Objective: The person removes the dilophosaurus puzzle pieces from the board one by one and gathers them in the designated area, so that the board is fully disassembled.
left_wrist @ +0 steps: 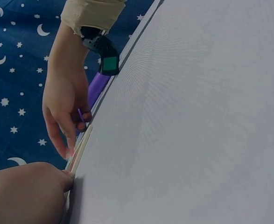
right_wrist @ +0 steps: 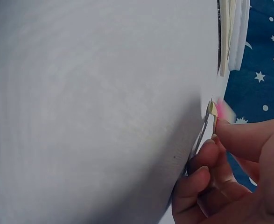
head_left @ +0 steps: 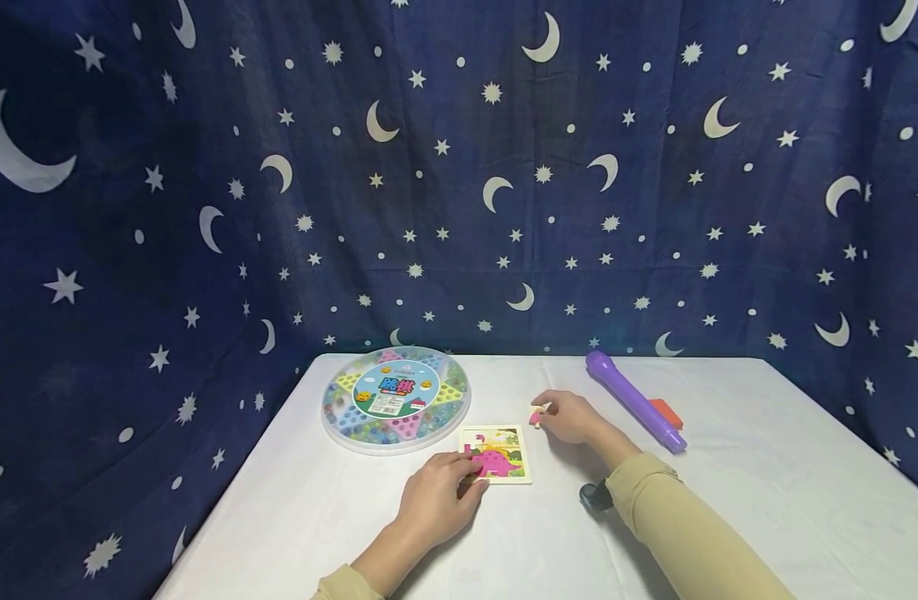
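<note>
Pinched nearly closed on a puzzle piece (head_left: 536, 419), my right grip (head_left: 571, 417) seems to be readying it; placement likely needs alignment with the puzzle board (head_left: 526, 457) my left grip (head_left: 436, 497) clasps.

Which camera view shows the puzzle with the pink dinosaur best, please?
The head view: it shows the puzzle picture side up, with the left hand covering only one side. Both wrist views show it nearly edge-on, as a thin strip; the right wrist view cuts it off at the top.
</note>
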A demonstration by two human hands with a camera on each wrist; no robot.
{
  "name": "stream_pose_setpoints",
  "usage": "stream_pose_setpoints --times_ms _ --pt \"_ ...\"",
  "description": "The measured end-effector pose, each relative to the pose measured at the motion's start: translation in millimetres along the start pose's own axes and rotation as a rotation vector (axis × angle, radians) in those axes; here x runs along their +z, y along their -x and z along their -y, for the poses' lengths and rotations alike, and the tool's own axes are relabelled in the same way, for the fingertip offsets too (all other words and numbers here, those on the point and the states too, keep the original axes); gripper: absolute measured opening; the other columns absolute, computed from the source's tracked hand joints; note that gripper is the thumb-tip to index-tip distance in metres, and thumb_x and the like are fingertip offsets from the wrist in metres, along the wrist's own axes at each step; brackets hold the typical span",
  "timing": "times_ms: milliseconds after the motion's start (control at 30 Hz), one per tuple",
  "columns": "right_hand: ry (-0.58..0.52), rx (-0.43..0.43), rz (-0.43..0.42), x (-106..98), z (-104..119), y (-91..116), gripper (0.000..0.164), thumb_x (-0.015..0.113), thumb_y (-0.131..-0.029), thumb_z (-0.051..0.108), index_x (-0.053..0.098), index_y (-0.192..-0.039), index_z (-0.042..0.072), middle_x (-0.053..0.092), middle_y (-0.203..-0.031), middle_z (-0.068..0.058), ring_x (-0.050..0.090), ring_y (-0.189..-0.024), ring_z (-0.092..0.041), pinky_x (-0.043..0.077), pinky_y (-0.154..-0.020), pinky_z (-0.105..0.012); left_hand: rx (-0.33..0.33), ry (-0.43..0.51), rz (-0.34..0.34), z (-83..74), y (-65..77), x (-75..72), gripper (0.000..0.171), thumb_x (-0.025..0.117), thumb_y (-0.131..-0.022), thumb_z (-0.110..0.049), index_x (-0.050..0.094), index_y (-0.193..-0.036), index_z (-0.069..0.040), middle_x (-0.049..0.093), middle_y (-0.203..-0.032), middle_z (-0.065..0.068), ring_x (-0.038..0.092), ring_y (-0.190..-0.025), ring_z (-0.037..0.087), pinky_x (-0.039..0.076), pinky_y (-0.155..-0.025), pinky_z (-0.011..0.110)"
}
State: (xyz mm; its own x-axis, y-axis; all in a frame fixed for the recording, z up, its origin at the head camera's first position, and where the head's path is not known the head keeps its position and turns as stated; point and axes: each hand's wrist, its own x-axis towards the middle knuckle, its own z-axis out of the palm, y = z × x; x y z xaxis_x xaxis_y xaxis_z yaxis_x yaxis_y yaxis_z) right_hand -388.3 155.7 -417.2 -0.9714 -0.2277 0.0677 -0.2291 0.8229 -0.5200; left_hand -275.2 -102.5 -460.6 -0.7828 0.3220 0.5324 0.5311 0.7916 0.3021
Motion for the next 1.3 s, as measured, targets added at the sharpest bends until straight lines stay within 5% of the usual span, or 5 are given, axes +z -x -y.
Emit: stream_pose_setpoints --times_ms 767,1300 --pt "0.064 -0.045 0.051 1 4 1 0.020 0.072 -0.093 0.005 0.073 -0.113 0.009 0.071 -0.097 -0.006 0.066 -0.093 -0.027 0.053 -0.089 -0.050 0.002 -0.002 -0.004 0.5 0.5 0.4 0.025 0.076 -0.092 -0.031 0.079 -0.111 -0.016 0.073 -0.117 0.001 0.067 -0.112 0.022 0.058 -0.085 0.045" --pt "0.037 -0.078 0.031 -5 16 4 0.020 0.061 -0.095 0.002 0.070 -0.113 0.005 0.070 -0.103 -0.013 0.064 -0.105 -0.036 0.048 -0.098 -0.055 0.038 0.031 -0.022 2.2 1.0 1.6 0.023 0.076 -0.091 -0.028 0.078 -0.109 -0.013 0.072 -0.123 0.005 0.066 -0.114 0.024 0.055 -0.093 0.044"
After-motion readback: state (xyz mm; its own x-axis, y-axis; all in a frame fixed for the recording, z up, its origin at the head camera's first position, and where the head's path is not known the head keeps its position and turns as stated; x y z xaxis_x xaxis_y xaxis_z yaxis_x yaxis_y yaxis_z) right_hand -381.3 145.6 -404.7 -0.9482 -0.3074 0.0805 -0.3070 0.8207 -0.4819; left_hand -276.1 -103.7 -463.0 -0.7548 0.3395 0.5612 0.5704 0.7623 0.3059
